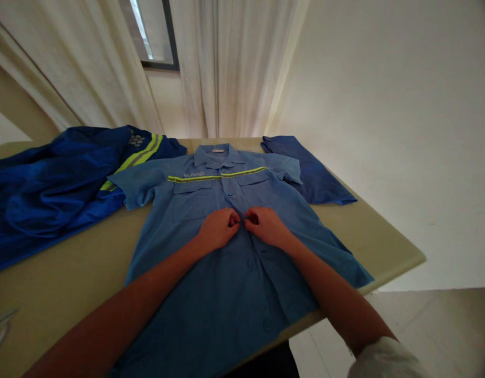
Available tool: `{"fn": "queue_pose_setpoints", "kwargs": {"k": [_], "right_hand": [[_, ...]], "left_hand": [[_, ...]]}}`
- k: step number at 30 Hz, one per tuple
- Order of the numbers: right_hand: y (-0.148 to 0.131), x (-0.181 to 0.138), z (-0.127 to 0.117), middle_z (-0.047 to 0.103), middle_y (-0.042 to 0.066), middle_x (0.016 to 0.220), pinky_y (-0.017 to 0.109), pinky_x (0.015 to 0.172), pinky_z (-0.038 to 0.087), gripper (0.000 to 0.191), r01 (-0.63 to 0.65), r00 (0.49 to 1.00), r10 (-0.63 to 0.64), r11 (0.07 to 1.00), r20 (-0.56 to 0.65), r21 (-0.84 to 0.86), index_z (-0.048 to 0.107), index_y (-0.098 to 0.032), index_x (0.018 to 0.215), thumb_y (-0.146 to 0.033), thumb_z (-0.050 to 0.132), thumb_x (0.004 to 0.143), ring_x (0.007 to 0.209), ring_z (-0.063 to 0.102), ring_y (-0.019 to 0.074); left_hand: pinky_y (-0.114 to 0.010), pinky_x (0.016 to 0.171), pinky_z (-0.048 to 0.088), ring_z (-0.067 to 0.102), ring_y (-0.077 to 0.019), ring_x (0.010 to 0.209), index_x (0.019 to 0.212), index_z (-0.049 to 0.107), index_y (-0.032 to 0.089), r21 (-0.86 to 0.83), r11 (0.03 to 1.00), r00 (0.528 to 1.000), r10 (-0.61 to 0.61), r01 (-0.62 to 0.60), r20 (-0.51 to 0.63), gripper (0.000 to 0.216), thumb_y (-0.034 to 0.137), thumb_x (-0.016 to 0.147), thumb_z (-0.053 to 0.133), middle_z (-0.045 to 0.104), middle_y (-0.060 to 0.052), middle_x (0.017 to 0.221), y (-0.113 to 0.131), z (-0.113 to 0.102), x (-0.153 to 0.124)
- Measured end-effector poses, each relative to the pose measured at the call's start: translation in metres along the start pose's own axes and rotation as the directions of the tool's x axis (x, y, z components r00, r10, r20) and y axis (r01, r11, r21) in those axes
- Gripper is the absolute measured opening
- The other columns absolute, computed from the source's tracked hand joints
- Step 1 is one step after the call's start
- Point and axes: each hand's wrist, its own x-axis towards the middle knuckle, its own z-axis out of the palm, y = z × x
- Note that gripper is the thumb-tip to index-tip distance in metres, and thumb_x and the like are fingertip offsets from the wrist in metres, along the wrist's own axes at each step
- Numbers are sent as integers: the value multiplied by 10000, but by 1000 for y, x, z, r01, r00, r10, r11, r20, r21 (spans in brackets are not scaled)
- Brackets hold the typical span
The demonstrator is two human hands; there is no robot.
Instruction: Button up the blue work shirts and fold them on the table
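Note:
A blue short-sleeved work shirt (195, 283) lies face up, its collar at the far side and a yellow-green stripe across the chest. My left hand (219, 228) pinches one edge of the front placket at mid-chest. Close beside it, my right hand (268, 226) pinches the opposite edge, fingertips almost meeting the left ones. Whatever button sits between the fingers is hidden. Below the hands the front edges lie apart, with a button (250, 263) and a lower button (267, 325) showing. Above them the placket lies together up to the collar.
Dark blue clothing with a reflective band (61, 184) is heaped on the table's left. A folded blue garment (311, 173) lies at the back right, partly under the shirt's sleeve. A white hanger-like piece (2, 331) shows at lower left. The table (368, 236) ends near a white wall.

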Motion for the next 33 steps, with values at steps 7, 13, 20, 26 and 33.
{"fn": "queue_pose_setpoints", "kwargs": {"k": [7, 13, 20, 26, 33], "right_hand": [[-4, -2, -3, 733, 29, 796, 282, 692, 400, 79, 7, 1000, -7, 1000, -8, 4, 759, -182, 908, -203, 684, 898, 717, 628, 166], [-8, -5, -3, 741, 31, 813, 287, 718, 396, 88, 34, 999, -37, 997, -40, -76, 759, -189, 906, -210, 674, 900, 745, 636, 170], [-7, -7, -8, 698, 10, 683, 276, 651, 385, 252, 78, 996, -75, 995, -45, 56, 708, -185, 769, -213, 572, 979, 629, 606, 141], [5, -1, 1, 714, -15, 702, 252, 652, 437, 114, 40, 998, -50, 964, 30, 264, 712, -192, 890, -103, 642, 882, 625, 638, 134], [6, 1, 4, 697, -6, 773, 259, 677, 399, 124, 124, 992, -125, 984, -2, 128, 722, -184, 932, -96, 716, 846, 693, 601, 135]], "left_hand": [[-358, 788, 511, 661, -224, 899, 960, 680, 211, 127, 987, 994, 107, -103, -32, 161, 307, 987, 554, 704, -57, 979, -1, -1, -7], [-356, 853, 516, 659, -235, 1007, 1032, 652, 205, 290, 936, 976, 215, -200, -20, 210, 267, 1055, 452, 694, -75, 1069, 7, 1, -12], [-352, 850, 510, 664, -240, 1000, 1040, 610, 208, 315, 933, 980, 194, -171, -41, 190, 268, 1075, 432, 688, -82, 1041, 9, 4, -13], [-355, 857, 502, 659, -234, 979, 1017, 604, 212, 234, 955, 979, 200, -183, -51, 149, 232, 1047, 460, 690, -73, 1027, 2, 8, -11], [-346, 768, 478, 631, -200, 818, 896, 675, 203, 10, 988, 983, 155, -155, -98, 245, 338, 1019, 512, 675, -43, 889, -5, 7, -4]]}}
